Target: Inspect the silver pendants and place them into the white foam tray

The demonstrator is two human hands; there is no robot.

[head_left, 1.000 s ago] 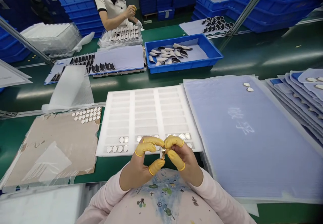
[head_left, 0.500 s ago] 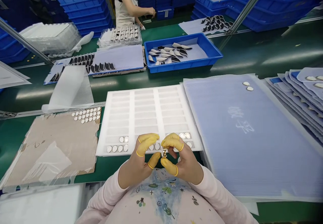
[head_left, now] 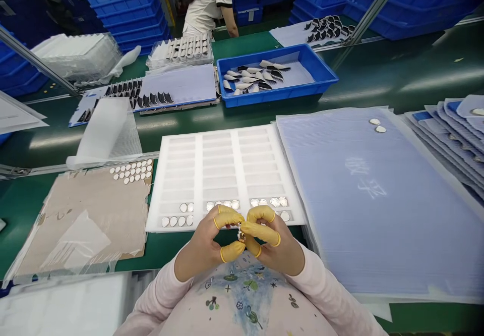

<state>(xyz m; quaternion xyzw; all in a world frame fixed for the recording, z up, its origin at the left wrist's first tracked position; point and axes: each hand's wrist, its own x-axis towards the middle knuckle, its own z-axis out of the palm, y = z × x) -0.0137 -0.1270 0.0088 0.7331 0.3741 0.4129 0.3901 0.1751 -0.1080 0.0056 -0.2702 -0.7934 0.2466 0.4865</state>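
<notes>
My left hand (head_left: 206, 247) and my right hand (head_left: 274, 245) meet close to my body, both wearing yellow finger cots. Together their fingertips pinch a small shiny metal piece (head_left: 240, 232), seen edge-on. Just beyond them lies a white foam tray (head_left: 223, 167) with rows of shallow slots. Only its nearest rows hold several small silver oval discs (head_left: 278, 202). To the left, a brown cardboard sheet under clear film (head_left: 83, 220) carries a cluster of similar silver discs (head_left: 130, 171) at its far corner.
A large pale blue sheet stack (head_left: 378, 200) lies to the right with two discs (head_left: 377, 125) on it. Across the green belt stands a blue bin (head_left: 278, 76) of dark and light curved parts. A co-worker in a white top (head_left: 209, 3) stands at the far side.
My fingers have shifted around the small metal piece, closing tighter over it. The co-worker across the belt has turned away and moved to the right.
</notes>
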